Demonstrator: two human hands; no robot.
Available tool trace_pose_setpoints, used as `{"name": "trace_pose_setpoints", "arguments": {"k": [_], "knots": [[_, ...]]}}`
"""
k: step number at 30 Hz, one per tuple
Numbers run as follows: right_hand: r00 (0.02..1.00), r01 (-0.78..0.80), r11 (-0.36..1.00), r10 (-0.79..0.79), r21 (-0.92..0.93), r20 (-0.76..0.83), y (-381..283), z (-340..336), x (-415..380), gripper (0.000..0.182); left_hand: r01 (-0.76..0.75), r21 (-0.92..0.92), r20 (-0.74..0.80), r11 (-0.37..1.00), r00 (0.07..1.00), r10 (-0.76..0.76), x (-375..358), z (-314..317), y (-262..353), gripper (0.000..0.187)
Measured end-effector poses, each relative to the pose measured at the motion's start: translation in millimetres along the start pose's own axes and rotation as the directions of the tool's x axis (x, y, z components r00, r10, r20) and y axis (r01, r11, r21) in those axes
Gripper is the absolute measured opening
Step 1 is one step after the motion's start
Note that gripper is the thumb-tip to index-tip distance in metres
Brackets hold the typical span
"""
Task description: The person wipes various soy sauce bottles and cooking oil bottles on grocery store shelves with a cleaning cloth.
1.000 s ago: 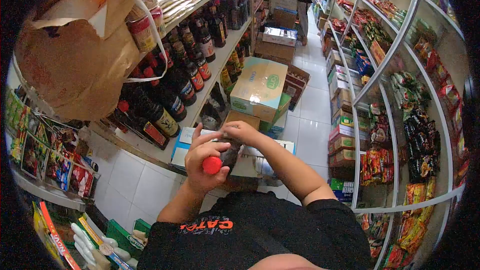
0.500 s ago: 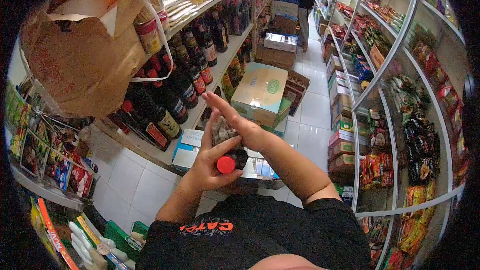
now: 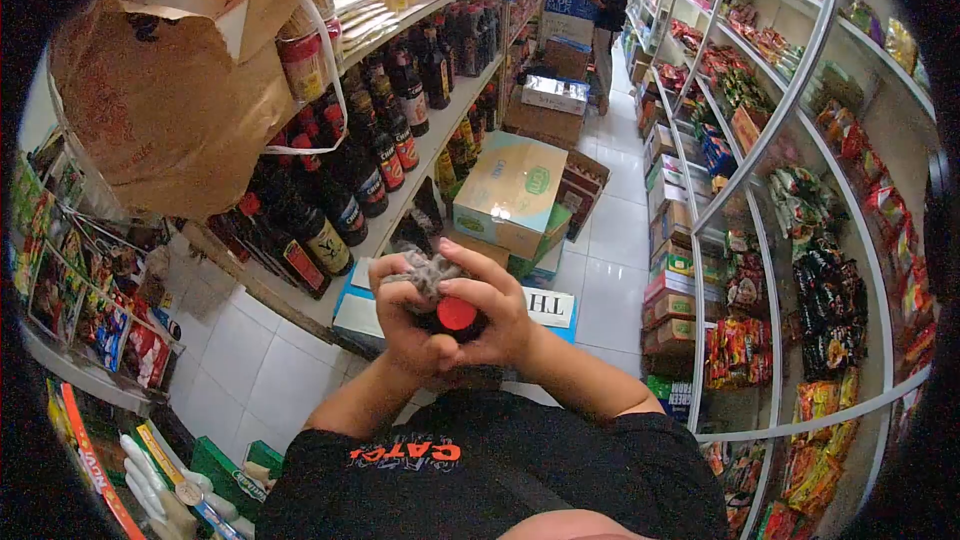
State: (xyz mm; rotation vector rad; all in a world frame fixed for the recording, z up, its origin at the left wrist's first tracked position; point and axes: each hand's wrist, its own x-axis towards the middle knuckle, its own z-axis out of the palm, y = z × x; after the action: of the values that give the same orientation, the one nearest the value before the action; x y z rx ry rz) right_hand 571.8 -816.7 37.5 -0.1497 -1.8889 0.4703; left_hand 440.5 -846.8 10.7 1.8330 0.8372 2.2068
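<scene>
A dark bottle with a red cap (image 3: 457, 313) stands out between my two hands, its cap facing me. My left hand (image 3: 408, 325) wraps round its left side. Fingers of my right hand (image 3: 492, 305) curl round the other side, by the cap. A crumpled grey cloth (image 3: 425, 275) is bunched under my fingers at the far side of the bottle. Most of the bottle's body is hidden by my hands. Beyond the hands, to the left, rows of dark sauce bottles (image 3: 325, 240) line a shelf (image 3: 395, 215).
A brown paper bag (image 3: 165, 110) hangs at the upper left. Cardboard boxes (image 3: 505, 185) are stacked ahead, beside a tiled aisle (image 3: 612, 285). Shelves of packets (image 3: 745, 270) run along the right. A person (image 3: 608, 25) stands far down the aisle, holding something flat.
My right hand has come down from beside the cloth and closed round the bottle. My left hand has shifted its hold. The view has moved slightly.
</scene>
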Motion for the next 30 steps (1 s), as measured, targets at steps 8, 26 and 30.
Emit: {"name": "trace_pose_setpoints", "arguments": {"k": [8, 26, 30], "knots": [[0.962, -0.228, 0.973, 0.219, -0.040, -0.166, -4.0, -27.7, -11.5, 0.051, 0.038, 0.039, 0.189, 0.999, 0.981, -0.045, 7.5, 17.4, -12.5, 0.032], [0.949, -0.082, 0.994, 0.054, -0.078, -0.310, -8.5, -25.9, -49.6, 0.048, 0.082, 0.055, 0.347, 0.995, 0.933, -0.096, -5.2, 24.2, -7.5, 0.020], [0.908, -0.158, 0.987, 0.149, 0.008, -0.392, -0.6, -29.9, -57.6, 0.048, 0.214, 0.237, 0.338, 0.948, 0.896, -0.287, -40.6, 23.1, -59.7, 0.016]]}}
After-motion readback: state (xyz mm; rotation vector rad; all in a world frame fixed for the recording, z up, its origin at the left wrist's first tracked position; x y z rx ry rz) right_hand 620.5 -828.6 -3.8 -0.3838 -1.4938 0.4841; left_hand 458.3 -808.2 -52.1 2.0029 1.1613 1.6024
